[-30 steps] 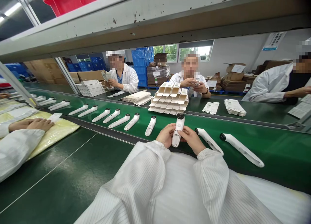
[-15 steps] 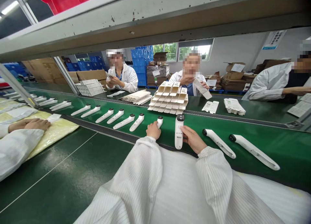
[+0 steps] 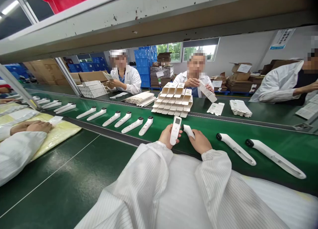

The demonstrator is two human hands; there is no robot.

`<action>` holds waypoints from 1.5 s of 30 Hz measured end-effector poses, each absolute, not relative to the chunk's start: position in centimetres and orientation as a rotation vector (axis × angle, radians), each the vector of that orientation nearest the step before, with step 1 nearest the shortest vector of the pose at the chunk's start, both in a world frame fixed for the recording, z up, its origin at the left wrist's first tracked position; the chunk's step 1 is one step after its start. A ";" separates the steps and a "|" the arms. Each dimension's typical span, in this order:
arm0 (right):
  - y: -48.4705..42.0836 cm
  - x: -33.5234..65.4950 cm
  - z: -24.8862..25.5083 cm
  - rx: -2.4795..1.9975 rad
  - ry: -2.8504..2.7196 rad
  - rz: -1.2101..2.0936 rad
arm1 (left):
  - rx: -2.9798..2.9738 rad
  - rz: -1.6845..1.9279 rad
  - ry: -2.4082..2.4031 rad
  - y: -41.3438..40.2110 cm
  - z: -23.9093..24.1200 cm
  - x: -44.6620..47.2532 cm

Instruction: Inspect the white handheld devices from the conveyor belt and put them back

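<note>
Right at the front, the left hand [image 3: 170, 137] wraps its fingers around a white plastic handheld device with a small grey display [image 3: 175, 130], holding it upright just above the belt, display facing up. The right hand [image 3: 200, 142] sits just beside it, fingertips [image 3: 194, 135] pressed onto a second white device [image 3: 187, 130]. Most of that one is hidden, and I can't tell whether the grip closes around it. Two more white devices [image 3: 236, 149] lie on the green conveyor belt [image 3: 285, 136] to the right, with six in a slanted row to the left and others beyond. Across the belt, open cream cardboard cartons [image 3: 172, 101] rise in a stepped stack, flat carton blanks [image 3: 216, 108] just to their right. A co-worker's hand [image 3: 191, 83] is up near a single carton. Farther back stand stacked blue plastic crates [image 3: 142, 66] and brown cardboard boxes [image 3: 239, 73], contents out of sight.
</note>
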State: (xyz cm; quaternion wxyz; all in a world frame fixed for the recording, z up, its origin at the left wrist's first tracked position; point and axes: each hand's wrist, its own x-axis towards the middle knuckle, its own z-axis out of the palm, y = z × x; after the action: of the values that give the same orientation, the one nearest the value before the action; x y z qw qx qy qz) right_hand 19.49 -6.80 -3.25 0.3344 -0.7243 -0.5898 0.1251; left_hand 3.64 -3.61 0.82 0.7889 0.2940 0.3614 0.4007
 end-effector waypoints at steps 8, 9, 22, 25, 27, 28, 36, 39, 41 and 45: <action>-7.2 17.3 -1.9 -1.284 -1.366 0.772 | 0.611 0.976 0.708 -4.4 0.1 4.8; -7.3 17.1 -1.7 -1.226 -1.281 0.914 | 0.616 0.993 0.692 -4.4 0.0 4.9; -8.0 17.2 -0.9 -1.079 -1.030 1.300 | 1.795 0.826 1.896 0.7 -1.0 -2.5; -7.6 17.4 -1.4 -1.171 -1.038 1.289 | 1.577 0.936 1.680 0.8 -1.2 -2.1; -7.2 17.8 -2.1 -1.315 -1.082 1.197 | 1.247 1.028 1.412 0.4 -0.8 -1.2; -6.9 18.0 -2.5 -1.410 -1.125 1.119 | 1.066 1.028 1.254 0.1 -0.6 -0.7; -6.6 18.9 -3.3 -1.669 -1.478 0.291 | 0.638 0.853 0.824 -2.9 0.8 2.9; -7.0 17.9 -2.3 -1.455 -1.464 0.408 | 0.644 0.866 0.802 -4.0 0.7 4.2; -7.2 17.2 -1.7 -1.308 -1.365 0.666 | 0.661 0.920 0.731 -4.5 0.6 4.8; -7.6 16.9 -1.2 -1.076 -1.121 1.132 | 0.832 0.971 0.784 -3.9 0.5 4.4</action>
State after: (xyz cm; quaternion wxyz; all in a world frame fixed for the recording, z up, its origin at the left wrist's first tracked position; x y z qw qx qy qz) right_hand 16.89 -7.57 -1.18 0.5724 -0.4590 -0.4782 0.4827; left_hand 4.39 -3.94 0.45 0.7319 0.3779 0.3563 0.4411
